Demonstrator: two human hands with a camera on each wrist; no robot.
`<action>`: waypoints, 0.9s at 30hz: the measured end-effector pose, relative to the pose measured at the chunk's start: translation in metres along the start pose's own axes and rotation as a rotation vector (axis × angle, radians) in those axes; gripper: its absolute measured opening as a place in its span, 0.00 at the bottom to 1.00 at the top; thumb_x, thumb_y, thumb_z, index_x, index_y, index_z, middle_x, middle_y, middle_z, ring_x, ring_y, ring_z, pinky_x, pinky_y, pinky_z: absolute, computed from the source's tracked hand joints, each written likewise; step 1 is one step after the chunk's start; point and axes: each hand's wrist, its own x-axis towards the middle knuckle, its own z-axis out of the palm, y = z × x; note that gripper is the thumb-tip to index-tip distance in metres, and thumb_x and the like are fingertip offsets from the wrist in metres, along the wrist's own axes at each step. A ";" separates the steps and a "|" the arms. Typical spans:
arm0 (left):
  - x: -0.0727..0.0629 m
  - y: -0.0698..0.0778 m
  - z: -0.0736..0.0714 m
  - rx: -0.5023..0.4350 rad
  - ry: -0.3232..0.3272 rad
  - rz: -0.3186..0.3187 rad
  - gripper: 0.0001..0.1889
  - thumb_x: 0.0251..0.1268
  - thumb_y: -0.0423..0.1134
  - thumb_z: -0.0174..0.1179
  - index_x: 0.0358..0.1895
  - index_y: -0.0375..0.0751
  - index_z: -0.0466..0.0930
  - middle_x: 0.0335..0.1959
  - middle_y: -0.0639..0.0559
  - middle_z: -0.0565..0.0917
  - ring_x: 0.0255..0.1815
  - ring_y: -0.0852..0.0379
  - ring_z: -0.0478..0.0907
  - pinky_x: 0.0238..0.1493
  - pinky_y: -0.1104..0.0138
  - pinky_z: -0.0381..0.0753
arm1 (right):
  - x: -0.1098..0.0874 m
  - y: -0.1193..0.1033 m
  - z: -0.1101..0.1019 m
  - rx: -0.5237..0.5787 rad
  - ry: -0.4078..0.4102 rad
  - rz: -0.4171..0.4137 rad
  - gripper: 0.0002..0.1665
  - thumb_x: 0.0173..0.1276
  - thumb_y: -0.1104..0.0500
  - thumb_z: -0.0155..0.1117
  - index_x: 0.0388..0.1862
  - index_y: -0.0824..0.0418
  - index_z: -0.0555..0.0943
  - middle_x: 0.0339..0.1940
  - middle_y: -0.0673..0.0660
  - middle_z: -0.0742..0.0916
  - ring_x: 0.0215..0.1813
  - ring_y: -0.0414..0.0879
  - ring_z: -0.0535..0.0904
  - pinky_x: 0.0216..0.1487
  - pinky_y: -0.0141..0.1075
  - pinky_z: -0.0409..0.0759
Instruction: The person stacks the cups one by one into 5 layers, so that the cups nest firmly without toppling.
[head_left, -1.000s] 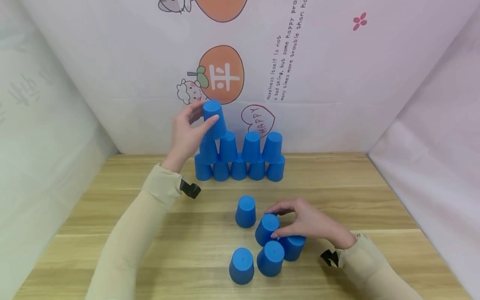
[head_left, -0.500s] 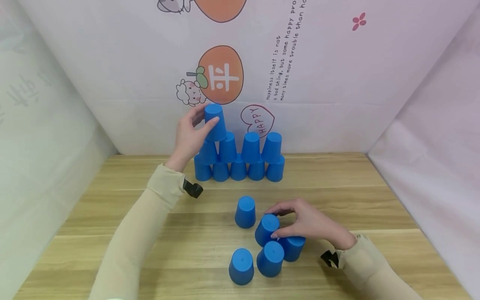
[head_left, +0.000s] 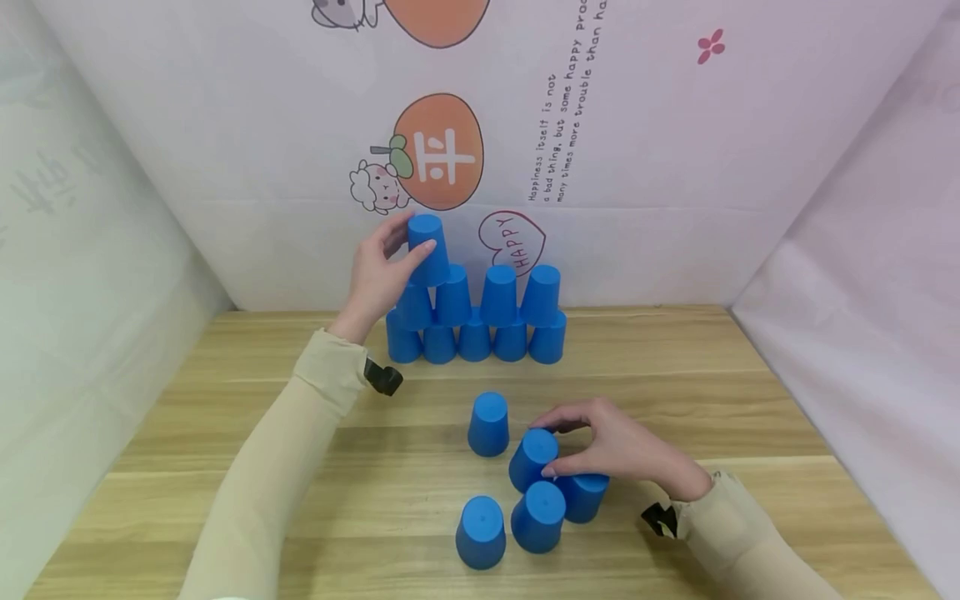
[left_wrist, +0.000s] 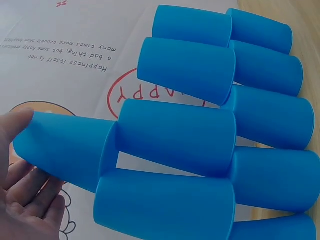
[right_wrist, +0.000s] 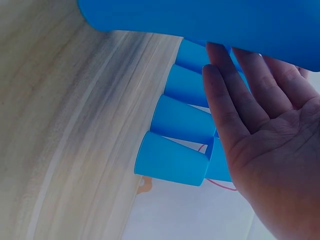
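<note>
At the upper left of the stack, my left hand (head_left: 377, 273) grips an upside-down blue cup (head_left: 429, 258) between thumb and fingers. In the left wrist view that cup (left_wrist: 67, 147) sits at the top of two second-row cups, its rim meeting their bases around the gap between them. Below it stand a second row of upside-down blue cups (head_left: 498, 296) and a bottom row (head_left: 475, 340). Nearer the front, my right hand (head_left: 618, 442) holds another upside-down blue cup (head_left: 531, 468) on the table, thumb on its near side and fingers behind.
Several loose upside-down cups stand around the right hand: one to its left (head_left: 488, 427), one under the wrist side (head_left: 585, 498), two in front (head_left: 537, 521). A printed cloth (head_left: 637, 150) hangs right behind the stack on the wooden table (head_left: 360, 500).
My left hand has lowered its cup slightly and brought it down onto the second row. My right hand stays around its cup, and the other cups have not moved.
</note>
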 end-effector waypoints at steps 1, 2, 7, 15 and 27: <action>-0.001 0.000 -0.001 0.006 0.001 -0.004 0.37 0.69 0.56 0.65 0.76 0.47 0.67 0.72 0.55 0.73 0.71 0.55 0.70 0.73 0.55 0.65 | 0.000 0.000 0.000 0.002 0.000 0.000 0.27 0.62 0.45 0.78 0.59 0.49 0.85 0.52 0.41 0.87 0.55 0.42 0.83 0.58 0.60 0.78; -0.002 0.000 -0.002 0.011 0.004 -0.005 0.37 0.68 0.57 0.66 0.76 0.47 0.67 0.72 0.55 0.72 0.71 0.55 0.69 0.73 0.54 0.64 | 0.000 0.001 0.001 0.002 0.001 -0.001 0.27 0.62 0.45 0.78 0.59 0.49 0.85 0.52 0.41 0.87 0.55 0.42 0.83 0.58 0.60 0.78; -0.012 0.007 -0.008 0.019 0.054 0.022 0.38 0.65 0.57 0.69 0.75 0.48 0.68 0.73 0.59 0.71 0.73 0.62 0.64 0.75 0.51 0.58 | 0.001 0.003 0.002 0.001 0.017 0.009 0.25 0.63 0.44 0.77 0.57 0.48 0.85 0.51 0.41 0.87 0.55 0.42 0.82 0.59 0.60 0.78; -0.042 0.029 -0.006 0.056 0.085 0.135 0.35 0.63 0.56 0.71 0.72 0.52 0.73 0.70 0.64 0.74 0.73 0.65 0.63 0.73 0.49 0.60 | 0.003 0.006 -0.004 -0.009 0.061 0.019 0.25 0.64 0.45 0.76 0.59 0.49 0.84 0.53 0.42 0.87 0.57 0.46 0.82 0.60 0.61 0.77; -0.108 -0.004 0.040 0.068 -0.266 0.152 0.34 0.61 0.51 0.75 0.70 0.51 0.74 0.70 0.56 0.75 0.73 0.55 0.65 0.70 0.46 0.67 | 0.007 0.000 -0.023 -0.071 0.165 0.010 0.28 0.63 0.46 0.78 0.60 0.53 0.84 0.54 0.46 0.87 0.58 0.49 0.82 0.60 0.60 0.77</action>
